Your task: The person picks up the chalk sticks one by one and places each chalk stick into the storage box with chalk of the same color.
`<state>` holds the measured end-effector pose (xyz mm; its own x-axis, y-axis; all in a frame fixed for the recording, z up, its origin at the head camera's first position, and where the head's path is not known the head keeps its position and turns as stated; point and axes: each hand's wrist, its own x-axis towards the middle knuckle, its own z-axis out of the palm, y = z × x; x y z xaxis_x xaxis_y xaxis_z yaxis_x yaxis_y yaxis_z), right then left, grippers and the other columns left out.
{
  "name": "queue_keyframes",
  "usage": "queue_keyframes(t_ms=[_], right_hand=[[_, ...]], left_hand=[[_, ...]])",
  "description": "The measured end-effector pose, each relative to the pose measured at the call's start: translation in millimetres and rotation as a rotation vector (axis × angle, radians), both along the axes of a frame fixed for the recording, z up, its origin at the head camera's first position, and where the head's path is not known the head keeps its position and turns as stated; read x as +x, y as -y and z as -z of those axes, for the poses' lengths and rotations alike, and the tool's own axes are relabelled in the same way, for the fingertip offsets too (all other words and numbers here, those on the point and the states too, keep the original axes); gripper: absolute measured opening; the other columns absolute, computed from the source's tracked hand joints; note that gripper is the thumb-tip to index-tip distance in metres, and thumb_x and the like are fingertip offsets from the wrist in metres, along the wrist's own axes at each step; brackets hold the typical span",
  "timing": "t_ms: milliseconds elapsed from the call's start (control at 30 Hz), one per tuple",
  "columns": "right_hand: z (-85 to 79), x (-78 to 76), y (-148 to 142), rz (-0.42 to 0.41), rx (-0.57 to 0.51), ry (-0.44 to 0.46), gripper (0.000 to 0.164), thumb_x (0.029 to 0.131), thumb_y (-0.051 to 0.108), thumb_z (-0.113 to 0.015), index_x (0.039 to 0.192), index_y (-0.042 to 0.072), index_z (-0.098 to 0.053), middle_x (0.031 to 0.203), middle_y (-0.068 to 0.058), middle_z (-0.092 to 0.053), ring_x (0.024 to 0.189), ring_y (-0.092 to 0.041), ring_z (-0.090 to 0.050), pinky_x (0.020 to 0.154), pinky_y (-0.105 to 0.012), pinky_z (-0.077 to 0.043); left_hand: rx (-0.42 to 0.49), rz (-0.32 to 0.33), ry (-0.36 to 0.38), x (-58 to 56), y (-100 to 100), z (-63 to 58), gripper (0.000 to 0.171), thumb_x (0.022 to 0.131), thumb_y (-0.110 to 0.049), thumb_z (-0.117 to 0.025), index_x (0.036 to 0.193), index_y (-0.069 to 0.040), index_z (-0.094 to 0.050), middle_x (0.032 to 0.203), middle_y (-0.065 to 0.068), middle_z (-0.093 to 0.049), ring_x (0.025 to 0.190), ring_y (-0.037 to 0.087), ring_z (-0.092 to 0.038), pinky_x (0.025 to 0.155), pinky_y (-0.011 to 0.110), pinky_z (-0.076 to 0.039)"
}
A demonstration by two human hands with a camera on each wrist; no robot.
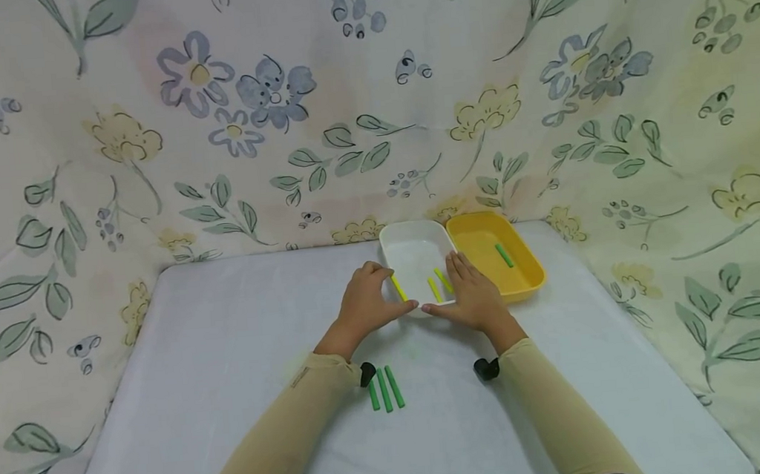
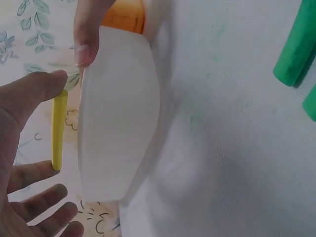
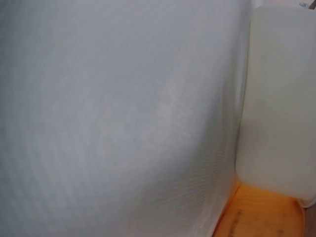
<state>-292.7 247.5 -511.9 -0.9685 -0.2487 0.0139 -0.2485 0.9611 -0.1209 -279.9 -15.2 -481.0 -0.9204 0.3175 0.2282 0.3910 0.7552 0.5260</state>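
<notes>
My left hand point(image 1: 369, 301) pinches a yellow chalk stick point(image 1: 399, 288) by its two ends, thumb at one end and index finger at the other. In the left wrist view that stick point(image 2: 59, 131) is just beside the white tray point(image 2: 121, 108), and the other fingers are spread. The white tray point(image 1: 414, 245) holds two more yellow chalk sticks point(image 1: 434, 289). My right hand point(image 1: 478, 296) rests at the tray's near right corner, fingers extended along the right side and thumb at the near rim. The right wrist view shows the tray's wall point(image 3: 279, 103) but no fingers.
A yellow-orange tray point(image 1: 530, 273) stands against the white tray's right side, with a green chalk stick point(image 1: 504, 255) in it. Several green chalk sticks point(image 1: 384, 391) lie on the white cloth point(image 1: 227, 338) near the left wrist. A floral curtain point(image 1: 341, 84) hangs behind the table.
</notes>
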Motion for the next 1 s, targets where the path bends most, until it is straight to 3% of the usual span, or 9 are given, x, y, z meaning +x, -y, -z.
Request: queue_keyframes(t_ms=[433,800,1000], right_hand=[[2.4,0.6,4.4,-0.005,0.003,-0.012,0.133,0.083,0.101,-0.035,0.170,0.004,-0.007,0.180,-0.010,-0.005,0.168,-0.026,-0.003,0.134,-0.047,-0.018],[0.6,0.8,2.2,0.006,0.009,-0.003,0.133,0.083,0.099,-0.038,0.170,0.003,-0.008,0.179,-0.012,-0.006,0.168,-0.028,-0.004,0.134,-0.048,-0.018],[2.7,-1.9,-0.5,0.008,0.009,-0.003,0.134,0.082,0.100,-0.037,0.170,0.004,-0.007,0.180,-0.011,-0.006,0.168,-0.028,-0.004,0.134,-0.049,-0.019]], left_hand=[[-0.024,-0.011,0.015,-6.2,-7.8,0.8,0.091,0.081,-0.070,-0.081,0.146,-0.009,-0.065,0.144,0.014,-0.057,0.122,0.032,-0.059,0.102,0.048,-0.055],[0.015,-0.002,0.087,6.3,-1.2,-5.9,0.083,0.085,-0.064,-0.081,0.146,-0.011,-0.063,0.152,0.016,-0.052,0.135,0.036,-0.055,0.110,0.053,-0.052],[0.015,0.014,0.116,15.2,8.8,1.0,0.075,0.088,-0.057,-0.082,0.145,-0.011,-0.065,0.151,0.014,-0.053,0.134,0.034,-0.055,0.110,0.050,-0.052]])
